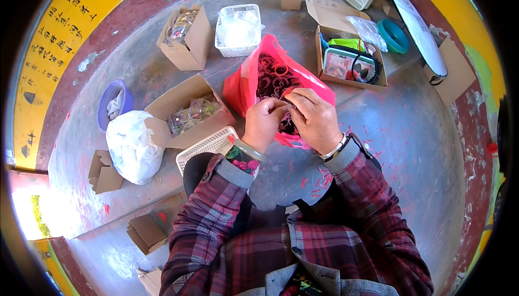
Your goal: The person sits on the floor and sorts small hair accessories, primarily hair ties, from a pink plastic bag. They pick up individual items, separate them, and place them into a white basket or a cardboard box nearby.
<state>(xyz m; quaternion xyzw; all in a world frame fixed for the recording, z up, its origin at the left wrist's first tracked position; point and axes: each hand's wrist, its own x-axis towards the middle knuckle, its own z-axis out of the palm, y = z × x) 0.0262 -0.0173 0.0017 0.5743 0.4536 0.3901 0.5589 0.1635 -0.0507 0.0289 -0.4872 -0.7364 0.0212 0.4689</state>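
A bright pink-red plastic bag (246, 82) stands open in front of me, full of dark and reddish ring-shaped bands (273, 77). Over its near side, my left hand (264, 122) and my right hand (314, 118) meet with their fingertips pinched close together. Whatever small thing lies between the fingers is too covered to name. A bit of red shows beside the right fingertips, but I cannot tell if it is held. A pale bangle circles my left wrist, and a light band sits on the right one.
Left of the bag are a carton of small wrapped items (186, 107), a white plastic sack (135, 150), a purple basin (125, 101) and a white basket (208, 144). Beyond stand another carton (189, 52) and basket (238, 47). An open box (354, 80) stands right; red scraps (319, 182) litter the floor.
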